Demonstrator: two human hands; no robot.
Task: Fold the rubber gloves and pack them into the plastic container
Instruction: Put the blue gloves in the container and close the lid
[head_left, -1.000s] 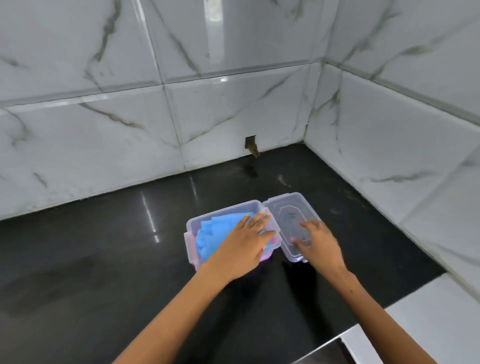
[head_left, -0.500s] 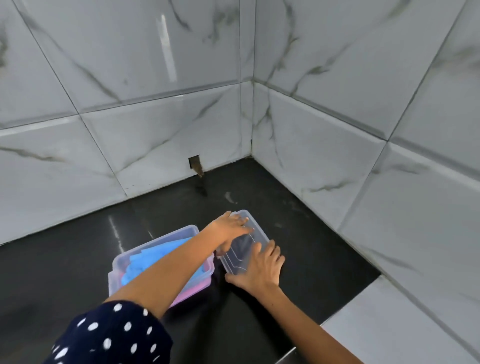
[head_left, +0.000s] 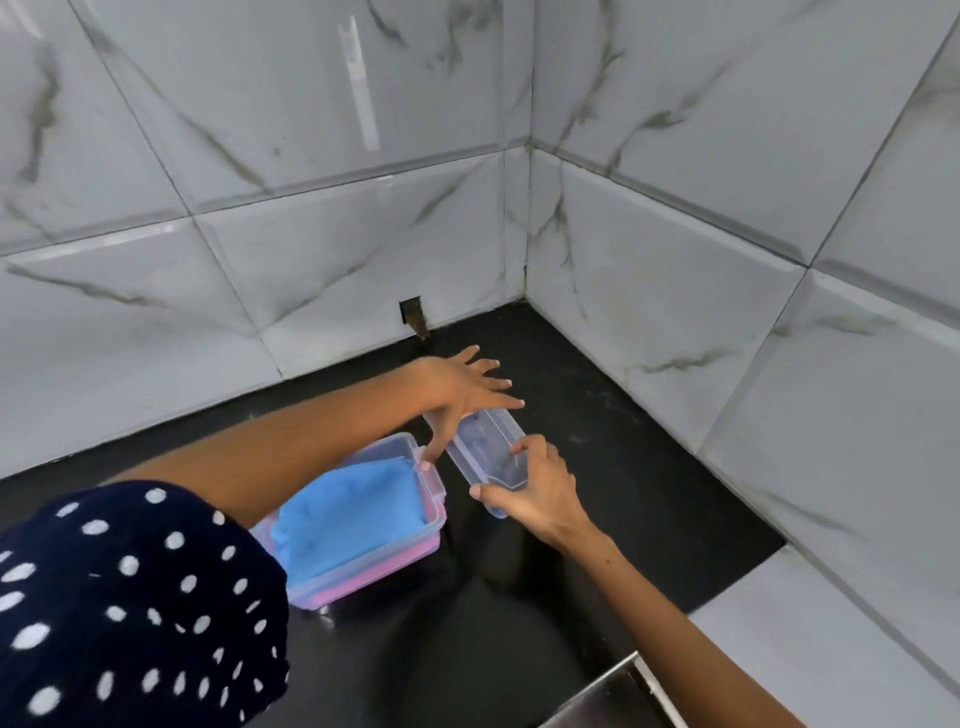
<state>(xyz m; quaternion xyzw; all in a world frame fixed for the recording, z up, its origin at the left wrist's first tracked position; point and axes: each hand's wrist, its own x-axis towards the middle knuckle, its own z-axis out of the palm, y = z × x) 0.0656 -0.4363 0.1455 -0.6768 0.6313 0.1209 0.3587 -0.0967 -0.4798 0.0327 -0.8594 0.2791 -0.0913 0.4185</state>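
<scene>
Right hand (head_left: 535, 491) grips lid (head_left: 485, 449), frame centre; left hand (head_left: 467, 395) spread, thumb at container (head_left: 410, 540) rim. Gloves (head_left: 348, 512) packed. Advice: square lid before pressing.

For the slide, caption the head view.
Blue gloves packed in the container; right hand grips the lid, left hand spread over it.

Gloves (head_left: 349, 512) lie in the container (head_left: 435, 525); lid (head_left: 485, 449) just right.

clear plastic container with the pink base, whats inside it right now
Folded blue rubber gloves fill the clear plastic container. The polka-dot sleeve covers its near-left corner, and anything beneath the gloves is hidden.
</scene>
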